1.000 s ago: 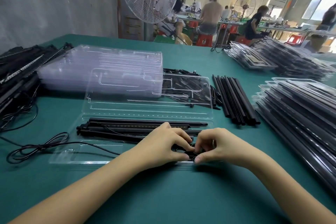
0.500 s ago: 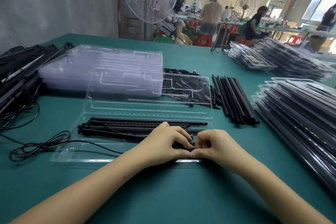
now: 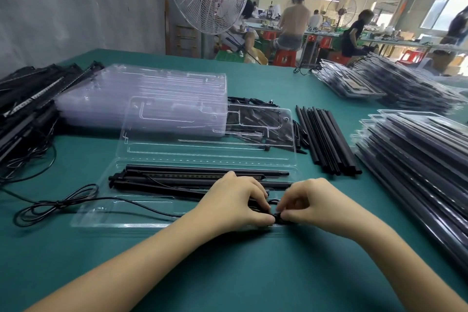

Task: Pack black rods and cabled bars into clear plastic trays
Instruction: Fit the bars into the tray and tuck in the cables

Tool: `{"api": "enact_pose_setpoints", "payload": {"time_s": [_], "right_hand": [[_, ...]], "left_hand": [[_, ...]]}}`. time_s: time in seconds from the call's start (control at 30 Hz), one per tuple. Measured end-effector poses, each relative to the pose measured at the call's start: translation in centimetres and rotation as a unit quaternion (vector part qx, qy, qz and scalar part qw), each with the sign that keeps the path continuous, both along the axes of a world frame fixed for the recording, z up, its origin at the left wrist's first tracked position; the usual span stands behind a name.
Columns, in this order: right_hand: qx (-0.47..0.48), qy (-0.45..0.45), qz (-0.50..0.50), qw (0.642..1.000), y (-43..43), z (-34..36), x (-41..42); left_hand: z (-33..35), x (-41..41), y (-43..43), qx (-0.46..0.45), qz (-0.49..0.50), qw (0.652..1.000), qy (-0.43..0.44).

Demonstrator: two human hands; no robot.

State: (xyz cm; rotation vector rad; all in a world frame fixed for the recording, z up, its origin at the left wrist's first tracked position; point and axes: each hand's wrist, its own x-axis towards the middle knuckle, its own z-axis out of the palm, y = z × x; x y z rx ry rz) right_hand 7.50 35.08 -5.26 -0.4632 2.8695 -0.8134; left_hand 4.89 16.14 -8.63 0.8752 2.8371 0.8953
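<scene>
An open clear plastic tray (image 3: 96, 213) lies on the green table in front of me, its lid (image 3: 202, 139) folded back. Black rods and a cabled bar (image 3: 192, 177) lie lengthwise in it. The bar's thin black cable (image 3: 55, 204) loops out over the table to the left. My left hand (image 3: 235, 200) and my right hand (image 3: 311, 200) meet at the tray's near right corner, both pinching a small black cable piece (image 3: 277, 218) between fingertips. What lies under the fingers is hidden.
A stack of empty clear trays (image 3: 141, 94) stands behind. Loose black rods (image 3: 326, 139) lie to the right, more cabled bars (image 3: 27, 104) at far left. Stacks of filled trays (image 3: 420, 159) line the right side. A fan and seated people are beyond the table.
Both hands stayed at the tray's near right corner. The fingertips shifted slightly, now pinching the small black piece a bit lower and to the right.
</scene>
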Motion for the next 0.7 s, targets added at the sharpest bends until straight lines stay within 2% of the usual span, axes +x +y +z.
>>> {"api": "enact_pose_setpoints", "payload": {"time_s": [0.27,0.33,0.43,0.57,0.63,0.7], "right_hand": [[0.013,-0.009,0.005,1.000,-0.4,-0.5,-0.5],[0.009,-0.014,-0.001,1.000,-0.3,-0.7,-0.5],[-0.023,-0.045,-0.015,0.999,0.0,-0.5,-0.8],[-0.153,-0.151,-0.046,0.976,1.1,0.6,-2.1],[-0.171,-0.160,-0.079,0.969,1.5,1.2,-3.2],[-0.173,-0.131,-0.125,0.968,1.9,1.7,-4.7]], "left_hand": [[2.2,-0.3,1.1,-0.110,-0.047,0.993,0.006],[2.6,-0.2,1.2,-0.177,-0.079,0.979,0.058],[2.6,-0.1,0.8,-0.261,-0.141,0.938,0.180],[1.5,0.3,0.4,-0.244,-0.125,0.938,0.213],[1.1,0.3,0.3,-0.228,-0.116,0.943,0.213],[0.9,0.2,0.1,-0.215,-0.108,0.948,0.206]]}}
